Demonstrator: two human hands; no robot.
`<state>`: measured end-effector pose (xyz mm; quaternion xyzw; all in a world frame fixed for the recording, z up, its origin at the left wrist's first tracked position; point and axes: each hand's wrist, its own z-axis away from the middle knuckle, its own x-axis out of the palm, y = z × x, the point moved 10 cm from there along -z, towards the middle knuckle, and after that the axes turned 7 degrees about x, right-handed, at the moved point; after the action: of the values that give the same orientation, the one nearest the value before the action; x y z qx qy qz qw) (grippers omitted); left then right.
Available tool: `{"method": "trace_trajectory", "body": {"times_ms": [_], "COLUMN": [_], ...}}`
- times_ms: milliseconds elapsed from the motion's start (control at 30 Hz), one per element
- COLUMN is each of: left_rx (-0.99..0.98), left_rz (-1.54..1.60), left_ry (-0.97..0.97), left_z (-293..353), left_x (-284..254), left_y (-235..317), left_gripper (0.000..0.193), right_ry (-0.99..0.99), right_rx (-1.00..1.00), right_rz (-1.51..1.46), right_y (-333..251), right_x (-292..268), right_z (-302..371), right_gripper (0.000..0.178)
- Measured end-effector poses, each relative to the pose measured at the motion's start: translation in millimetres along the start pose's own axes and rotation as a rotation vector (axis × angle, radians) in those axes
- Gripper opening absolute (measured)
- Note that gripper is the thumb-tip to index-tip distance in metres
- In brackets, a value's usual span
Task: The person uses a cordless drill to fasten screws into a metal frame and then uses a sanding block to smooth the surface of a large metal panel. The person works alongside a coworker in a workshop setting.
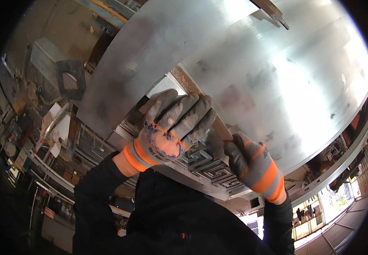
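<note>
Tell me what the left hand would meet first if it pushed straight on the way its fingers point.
Probably the large shiny metal sheet: the left hand already curls its fingers over the rusty bar lying against that sheet; depth is unclear.

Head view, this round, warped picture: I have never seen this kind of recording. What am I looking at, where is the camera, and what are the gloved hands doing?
The camera sits on the person's head and looks down at their own hands; its fisheye lens bends straight edges, so the picture looks round. The dark sleeves rising from the lower edge are the person's own arms. Both hands wear grey gloves with orange bands. The left hand and the right hand grip a rusty brown straight bar with their fingers closed on it. The bar lies against large shiny metal sheets. Around them is a cluttered workshop, with a grey metal duct piece at the left.
</note>
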<state>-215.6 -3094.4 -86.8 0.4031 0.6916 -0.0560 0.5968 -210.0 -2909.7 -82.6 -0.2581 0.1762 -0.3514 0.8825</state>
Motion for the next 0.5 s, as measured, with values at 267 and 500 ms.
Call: {"method": "trace_trajectory", "body": {"times_ms": [267,500], "left_rx": [0.113,0.048], "left_rz": [-0.051,-0.016], "left_ry": [0.029,0.006], "left_z": [-1,-2], "left_x": [-9,-10], "left_y": [10,8], "left_gripper": [0.036,0.033], "right_ry": [0.103,0.074], "right_rx": [-0.111,-0.017], "right_rz": [0.055,0.039], "right_y": [-6,1], "right_x": [-3,2], "right_z": [6,2], "right_gripper": [0.012,0.012]}}
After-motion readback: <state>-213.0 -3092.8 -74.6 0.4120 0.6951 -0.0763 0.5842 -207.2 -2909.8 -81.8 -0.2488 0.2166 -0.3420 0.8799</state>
